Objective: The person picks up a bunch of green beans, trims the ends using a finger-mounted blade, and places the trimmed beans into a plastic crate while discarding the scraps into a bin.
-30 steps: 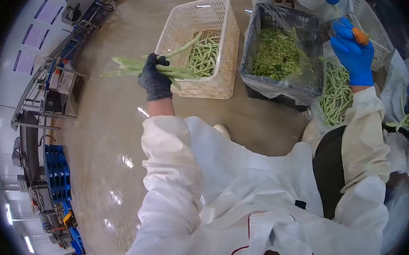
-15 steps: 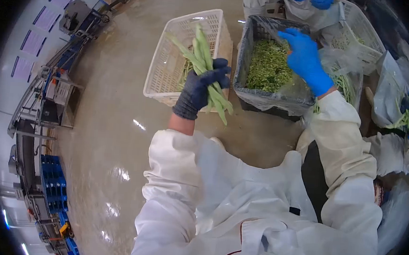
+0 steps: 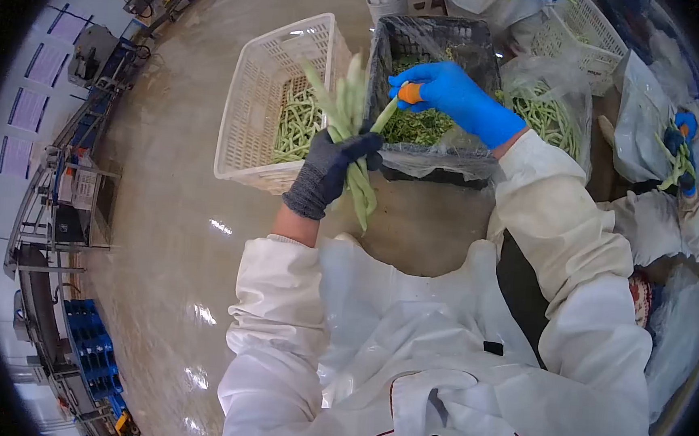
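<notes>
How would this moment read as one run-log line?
left hand: gripping bean bunch | right hand: blue-gloved, orange piece at fingertips, near a bean tip | black crate: green scraps | white crate: beans

**Smooth Plastics, Rough Knit**

The white crate (image 3: pixel 249 89) is matt, perforated plastic. Clear, glossy plastic film (image 3: pixel 439 156) wrinkles over the near edge of the dark crate (image 3: pixel 429 177). The left glove (image 3: pixel 320 175) has a rough, matt knit cuff; the right glove (image 3: pixel 463 104) looks smooth and rubbery. Beans (image 3: pixel 345 108) in the left look smooth and matt. The floor (image 3: pixel 171 222) shines glossily.
</notes>
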Motion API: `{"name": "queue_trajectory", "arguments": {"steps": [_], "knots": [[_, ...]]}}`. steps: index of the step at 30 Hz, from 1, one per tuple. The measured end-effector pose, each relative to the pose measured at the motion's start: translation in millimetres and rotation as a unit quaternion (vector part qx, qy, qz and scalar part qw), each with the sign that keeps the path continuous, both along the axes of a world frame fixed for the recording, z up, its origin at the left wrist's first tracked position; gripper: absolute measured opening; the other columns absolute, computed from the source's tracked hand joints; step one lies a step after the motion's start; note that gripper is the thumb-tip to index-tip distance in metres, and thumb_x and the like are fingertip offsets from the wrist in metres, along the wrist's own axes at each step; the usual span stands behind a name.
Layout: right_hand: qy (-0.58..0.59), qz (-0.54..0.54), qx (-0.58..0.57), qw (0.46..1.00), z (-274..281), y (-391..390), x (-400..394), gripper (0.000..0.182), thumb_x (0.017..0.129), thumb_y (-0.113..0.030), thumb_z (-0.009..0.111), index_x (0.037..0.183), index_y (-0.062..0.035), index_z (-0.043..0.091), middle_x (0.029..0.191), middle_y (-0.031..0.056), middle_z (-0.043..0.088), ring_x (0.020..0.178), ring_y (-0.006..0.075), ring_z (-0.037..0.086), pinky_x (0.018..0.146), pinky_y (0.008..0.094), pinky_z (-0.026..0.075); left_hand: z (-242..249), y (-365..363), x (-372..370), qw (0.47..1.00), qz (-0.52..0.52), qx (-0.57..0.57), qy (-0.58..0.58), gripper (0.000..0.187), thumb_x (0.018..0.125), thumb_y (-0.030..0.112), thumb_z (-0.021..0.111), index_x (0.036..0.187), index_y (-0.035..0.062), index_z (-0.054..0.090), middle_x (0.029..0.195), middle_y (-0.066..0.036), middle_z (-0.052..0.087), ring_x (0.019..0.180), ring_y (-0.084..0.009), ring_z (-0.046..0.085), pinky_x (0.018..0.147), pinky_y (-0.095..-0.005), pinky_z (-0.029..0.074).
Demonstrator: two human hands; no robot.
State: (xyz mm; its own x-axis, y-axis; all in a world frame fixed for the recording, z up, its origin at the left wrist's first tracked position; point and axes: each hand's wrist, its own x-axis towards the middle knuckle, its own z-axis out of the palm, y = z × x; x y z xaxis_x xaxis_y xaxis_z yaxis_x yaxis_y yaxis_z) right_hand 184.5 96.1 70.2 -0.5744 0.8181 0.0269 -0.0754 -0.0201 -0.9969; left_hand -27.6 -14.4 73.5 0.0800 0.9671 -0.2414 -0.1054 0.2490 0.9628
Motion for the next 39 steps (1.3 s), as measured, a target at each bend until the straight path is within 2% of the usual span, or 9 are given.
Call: {"name": "queue_trajectory", "arguments": {"steps": [5, 12, 15, 18, 21, 27, 33, 36, 39], "knots": [[-0.207, 0.028, 0.191, 0.959, 13.2, -4.5, 6.2, 0.030, 0.085, -0.006, 0.058, 0.113, -0.0018, 0.066, 0.100, 0.0142, 0.068, 0.086, 0.0191, 0.067, 0.074, 0.0360, 0.052, -2.3, 3.0, -9.2, 0.996, 0.037, 0.059, 0.054, 0.023, 0.078, 0.003, 0.071, 0.098, -0.0025, 0.061, 0.074, -0.007, 0.063, 0.061, -0.0170, 0.060, 0.058, -0.0277, 0.050], [-0.395, -0.020, 0.653, 0.647, 4.2, -16.0, 3.8, 0.020, 0.081, -0.018, 0.056, 0.092, -0.0056, 0.069, 0.084, 0.0116, 0.068, 0.078, 0.0328, 0.065, 0.068, 0.0463, 0.049, -18.6, 8.5, -18.1, 0.939, 0.036, 0.156, 0.304, 0.030, 0.073, 0.009, 0.076, 0.098, -0.0002, 0.063, 0.077, -0.007, 0.066, 0.065, -0.0146, 0.063, 0.062, -0.0292, 0.052], [-0.428, -0.052, 0.657, 0.619, 2.2, -19.6, -7.8, 0.022, 0.076, -0.005, 0.057, 0.097, -0.0051, 0.067, 0.081, 0.0079, 0.066, 0.074, 0.0309, 0.062, 0.066, 0.0407, 0.049, -18.1, 6.7, -10.0, 0.909, 0.043, 0.160, 0.384, 0.031, 0.072, 0.012, 0.077, 0.099, 0.0009, 0.064, 0.079, -0.008, 0.066, 0.068, -0.0149, 0.064, 0.063, -0.0285, 0.052], [-0.185, -0.149, 0.515, 0.824, 3.2, -28.0, -16.0, 0.023, 0.081, -0.005, 0.056, 0.101, -0.0017, 0.066, 0.082, 0.0102, 0.066, 0.071, 0.0242, 0.063, 0.065, 0.0372, 0.049, -5.9, 2.9, 2.9, 0.916, 0.056, 0.167, 0.360, 0.038, 0.071, 0.015, 0.079, 0.101, -0.0009, 0.062, 0.080, -0.011, 0.067, 0.073, -0.0172, 0.067, 0.065, -0.0306, 0.053], [0.041, -0.080, 0.148, 0.985, 6.9, -24.0, -24.6, 0.025, 0.084, -0.009, 0.057, 0.105, -0.0015, 0.067, 0.082, 0.0111, 0.067, 0.069, 0.0170, 0.062, 0.065, 0.0336, 0.049, -22.0, 10.5, 3.9, 0.958, 0.114, 0.172, 0.197, 0.033, 0.073, 0.008, 0.077, 0.101, -0.0026, 0.062, 0.084, -0.009, 0.067, 0.075, -0.0173, 0.065, 0.066, -0.0308, 0.053], [-0.247, 0.072, 0.256, 0.932, -22.4, -20.5, -6.4, 0.019, 0.076, -0.013, 0.061, 0.087, -0.0017, 0.072, 0.075, 0.0187, 0.068, 0.065, 0.0294, 0.065, 0.066, 0.0380, 0.052, 4.3, 16.5, -25.0, 0.937, 0.200, 0.163, -0.235, 0.025, 0.080, -0.001, 0.067, 0.104, -0.0001, 0.061, 0.089, -0.009, 0.065, 0.077, -0.0200, 0.064, 0.070, -0.0317, 0.053], [-0.622, -0.098, 0.441, 0.639, -59.3, 2.2, 28.4, 0.029, 0.074, -0.010, 0.061, 0.102, -0.0072, 0.070, 0.092, 0.0174, 0.068, 0.087, 0.0334, 0.066, 0.074, 0.0449, 0.052, 10.3, 14.0, -52.2, 0.911, 0.211, 0.175, -0.307, 0.026, 0.087, 0.008, 0.062, 0.111, 0.0025, 0.055, 0.100, -0.011, 0.062, 0.089, -0.0258, 0.063, 0.084, -0.0395, 0.052], [-0.387, -0.113, 0.492, 0.772, -55.0, 6.1, 18.5, 0.038, 0.075, -0.009, 0.060, 0.112, -0.0057, 0.066, 0.106, 0.0201, 0.066, 0.094, 0.0318, 0.065, 0.079, 0.0426, 0.053, 6.7, 13.3, -50.3, 0.920, 0.156, 0.194, -0.303, 0.026, 0.088, 0.014, 0.062, 0.112, 0.0041, 0.057, 0.104, -0.010, 0.062, 0.097, -0.0254, 0.061, 0.091, -0.0411, 0.049], [-0.142, 0.102, 0.282, 0.943, -13.6, -10.3, -9.2, 0.040, 0.082, -0.007, 0.056, 0.121, -0.0041, 0.062, 0.115, 0.0132, 0.064, 0.104, 0.0203, 0.061, 0.087, 0.0362, 0.051, 1.5, 15.1, -40.7, 0.924, 0.147, 0.186, -0.301, 0.027, 0.088, 0.014, 0.061, 0.113, 0.0038, 0.057, 0.106, -0.011, 0.062, 0.099, -0.0257, 0.061, 0.094, -0.0431, 0.047]]}}
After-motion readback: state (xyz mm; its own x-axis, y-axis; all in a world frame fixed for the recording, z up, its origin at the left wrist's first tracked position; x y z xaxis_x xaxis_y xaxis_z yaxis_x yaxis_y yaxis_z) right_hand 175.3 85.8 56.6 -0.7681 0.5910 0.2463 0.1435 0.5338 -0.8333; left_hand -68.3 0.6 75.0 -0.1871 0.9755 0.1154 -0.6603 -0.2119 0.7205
